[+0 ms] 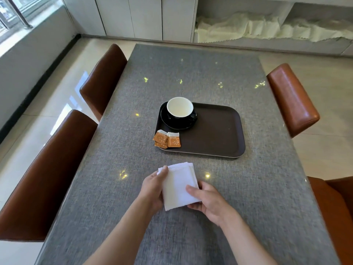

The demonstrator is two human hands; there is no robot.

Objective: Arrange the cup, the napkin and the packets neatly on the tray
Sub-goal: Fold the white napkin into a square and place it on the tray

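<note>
— Head camera: where was the napkin [178, 185] relative to the hands?

— Between them, just above the grey table [191, 77], on the near side of the tray [219, 131] and apart from it. It was folded into a white rectangle. The left hand [152, 188] clamped its left edge, thumb lying along the top near the far corner. The right hand [208, 201] gripped the near right corner, thumb on top, fingers beneath.

— How were the arms held?

— Both bare forearms came in from the bottom edge and converged toward the cloth, palms turned inward.

— And the other items?

— The cup [180, 109], black outside and white inside, stood upright on a black saucer [172, 123] in the tray's far left corner. The orange packets [167, 139] lay overlapping at the near left corner, one hanging over the rim.

— The room?

— Brown leather chairs [47, 169] flanked the table on a glossy tiled floor, white cabinets behind, pale cloth [257, 27] heaped in an open shelf.
</note>
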